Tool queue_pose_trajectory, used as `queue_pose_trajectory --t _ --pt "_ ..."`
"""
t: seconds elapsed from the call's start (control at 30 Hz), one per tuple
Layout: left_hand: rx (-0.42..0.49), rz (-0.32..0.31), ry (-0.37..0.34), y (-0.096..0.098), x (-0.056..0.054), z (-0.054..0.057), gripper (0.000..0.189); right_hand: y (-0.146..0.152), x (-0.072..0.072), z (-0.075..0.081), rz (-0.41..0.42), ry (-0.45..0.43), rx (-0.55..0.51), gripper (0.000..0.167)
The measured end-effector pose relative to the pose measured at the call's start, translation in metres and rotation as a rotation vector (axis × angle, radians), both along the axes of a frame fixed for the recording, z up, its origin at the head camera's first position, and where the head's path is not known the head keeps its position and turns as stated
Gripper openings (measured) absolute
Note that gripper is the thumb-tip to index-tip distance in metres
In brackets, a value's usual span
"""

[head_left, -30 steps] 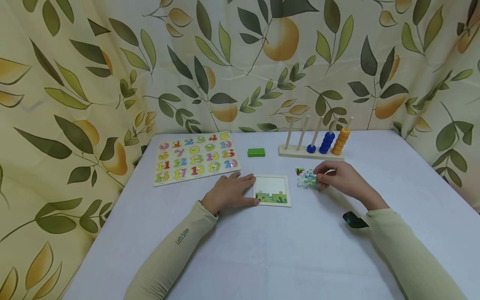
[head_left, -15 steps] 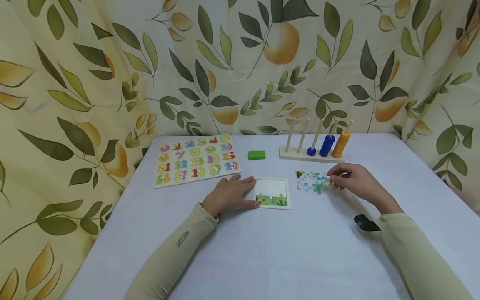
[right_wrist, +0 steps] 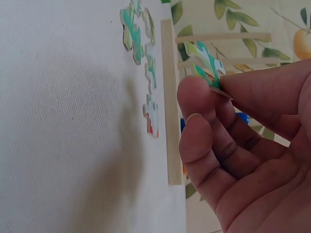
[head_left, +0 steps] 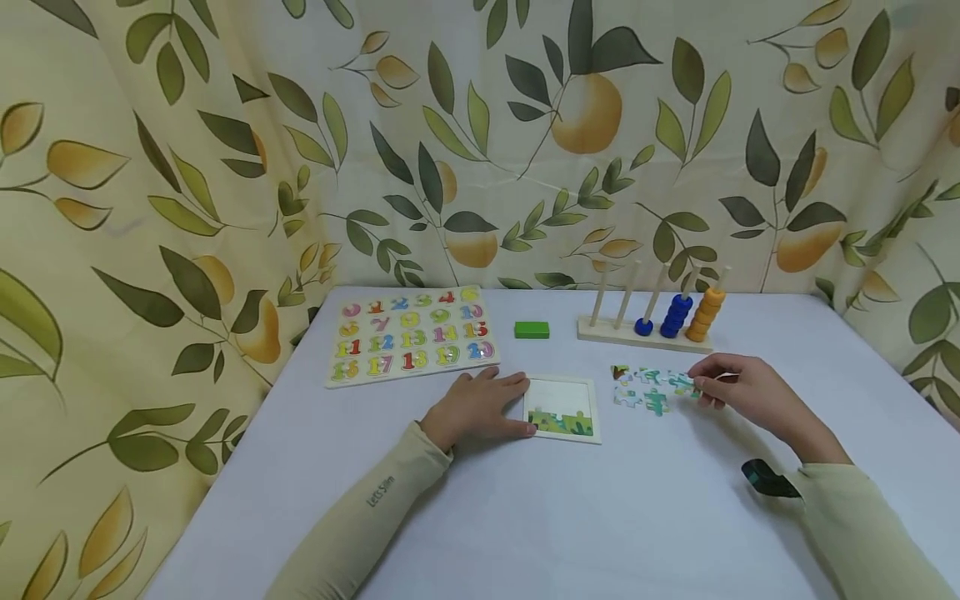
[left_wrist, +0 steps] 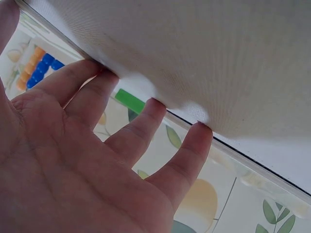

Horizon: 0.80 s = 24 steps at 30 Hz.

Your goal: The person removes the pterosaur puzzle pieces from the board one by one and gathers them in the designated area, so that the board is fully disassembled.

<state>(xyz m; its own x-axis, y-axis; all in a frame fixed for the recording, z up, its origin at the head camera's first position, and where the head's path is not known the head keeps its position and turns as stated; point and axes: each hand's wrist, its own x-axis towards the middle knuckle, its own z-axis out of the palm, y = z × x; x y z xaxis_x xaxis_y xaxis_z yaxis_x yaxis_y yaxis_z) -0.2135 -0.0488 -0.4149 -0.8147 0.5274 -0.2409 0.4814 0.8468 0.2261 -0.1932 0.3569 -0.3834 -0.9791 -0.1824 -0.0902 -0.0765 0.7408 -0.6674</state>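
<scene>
My left hand [head_left: 480, 407] rests on the table, its fingertips and thumb at the left side of a small puzzle frame [head_left: 561, 380]. Joined green puzzle pieces [head_left: 577, 423] fill the lower part of that frame. In the left wrist view, the fingers [left_wrist: 189, 150] are spread and touch the tabletop. To the right of the frame lies a cluster of loose puzzle pieces [head_left: 655, 403]. At its right end is my right hand [head_left: 757, 402]. Thumb and fingertips pinch a green-and-white puzzle piece [right_wrist: 210, 62], held above the table in the right wrist view.
Behind the frame lies a green block [head_left: 532, 330]. A number puzzle board [head_left: 412, 335] is at the back left. At the back right stands a wooden bead stacker [head_left: 617, 331] with upright pegs, blue beads [head_left: 677, 316] and orange beads [head_left: 706, 315]. A patterned curtain [head_left: 525, 225] hangs behind the table.
My right hand has moved rightward across the loose pieces, uncovering more of them. The left hand stays at the frame. The head view has tilted up and turned slightly left.
</scene>
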Motion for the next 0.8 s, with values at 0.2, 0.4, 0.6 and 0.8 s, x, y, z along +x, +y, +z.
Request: queue_pose_trajectory --t 0.2,0.4,0.6,0.8 --pt "-0.015 0.001 0.015 0.005 0.002 -0.004 0.086 0.008 0.005 -0.004 -0.007 -0.002 0.009 0.031" --pt "-0.002 -0.011 0.024 0.005 0.004 -0.008 0.085 0.014 0.007 -0.008 -0.013 -0.005 0.020 0.030" --pt "0.012 0.003 0.028 0.003 0.004 -0.005 0.084 0.015 0.004 -0.007 -0.007 0.004 0.013 0.029" --pt "0.012 0.013 0.028 0.000 0.003 -0.002 0.084 0.017 -0.001 -0.007 -0.002 0.009 0.023 0.030"
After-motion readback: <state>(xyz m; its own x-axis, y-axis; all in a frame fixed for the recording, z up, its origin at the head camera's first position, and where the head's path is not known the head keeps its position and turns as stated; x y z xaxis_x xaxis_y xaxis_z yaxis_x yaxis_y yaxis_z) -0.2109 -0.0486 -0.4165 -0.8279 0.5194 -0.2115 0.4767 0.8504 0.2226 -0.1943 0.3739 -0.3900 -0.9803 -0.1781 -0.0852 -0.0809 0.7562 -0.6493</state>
